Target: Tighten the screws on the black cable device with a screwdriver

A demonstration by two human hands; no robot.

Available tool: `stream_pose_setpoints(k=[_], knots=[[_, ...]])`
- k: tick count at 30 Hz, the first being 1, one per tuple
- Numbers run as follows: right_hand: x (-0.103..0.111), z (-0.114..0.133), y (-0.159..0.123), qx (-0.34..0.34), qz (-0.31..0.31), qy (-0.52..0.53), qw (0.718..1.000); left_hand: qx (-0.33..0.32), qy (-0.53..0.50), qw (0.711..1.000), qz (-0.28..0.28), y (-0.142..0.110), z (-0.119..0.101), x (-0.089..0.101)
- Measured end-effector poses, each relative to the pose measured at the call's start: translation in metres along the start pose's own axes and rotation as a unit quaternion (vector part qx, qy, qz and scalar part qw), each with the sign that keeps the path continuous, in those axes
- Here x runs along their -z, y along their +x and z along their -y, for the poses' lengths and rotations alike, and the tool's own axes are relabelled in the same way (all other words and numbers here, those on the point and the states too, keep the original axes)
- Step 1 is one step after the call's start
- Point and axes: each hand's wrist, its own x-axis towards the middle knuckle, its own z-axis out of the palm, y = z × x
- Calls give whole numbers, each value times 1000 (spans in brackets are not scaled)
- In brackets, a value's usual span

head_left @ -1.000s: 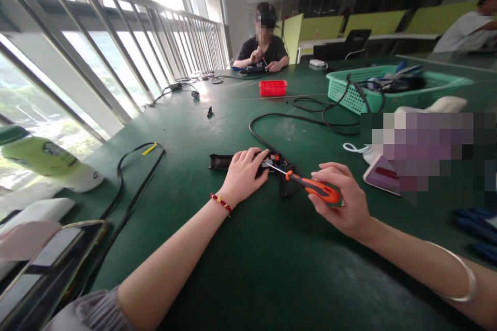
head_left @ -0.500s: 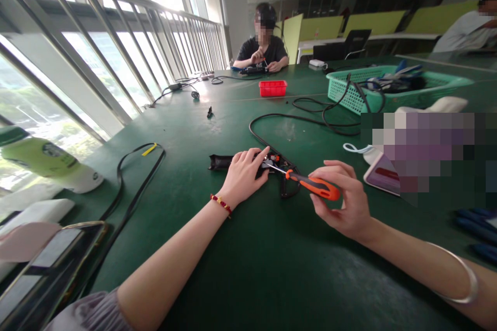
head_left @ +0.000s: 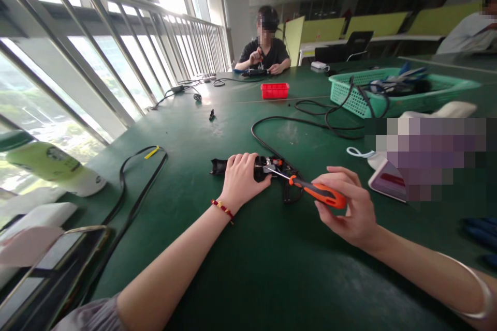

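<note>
A black corded power tool (head_left: 219, 166) lies on the green table with its casing opened, so metal and orange parts show inside. Over its body rests my left hand (head_left: 243, 176), fingers wrapped across the top and thumb along the near side. My right hand (head_left: 349, 207) grips an orange and black screwdriver (head_left: 322, 192) by the handle, thumb below and fingers above. The screwdriver's shaft slants left and its tip reaches the exposed inner parts; whether it sits on a screw is too small to tell. A black cable (head_left: 267, 120) runs from the tool toward the back right.
A red bin (head_left: 275, 91) and a small black piece (head_left: 212, 115) lie farther back. A green basket (head_left: 349, 98) of tools stands at the right. Bottle (head_left: 58, 163), phone (head_left: 58, 269) and black strap (head_left: 134, 207) are at left. Another person (head_left: 266, 46) works across the table.
The forefinger of my left hand has drawn back from the opened part toward the other fingers. The screwdriver stays at the inner parts. The whole view has shifted slightly.
</note>
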Motion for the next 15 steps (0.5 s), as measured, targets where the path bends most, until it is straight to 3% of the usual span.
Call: stream_pose_setpoints(k=[5,11,15], knots=[[3,3,3,54,1,-11,998,6,-8,1000,-15,0,-1,3],[3,7,5,32,-14,8,999,26,18,999,-10,1,-4,2],[4,8,4,68,23,-6,997,18,22,1000,-7,1,-4,1]])
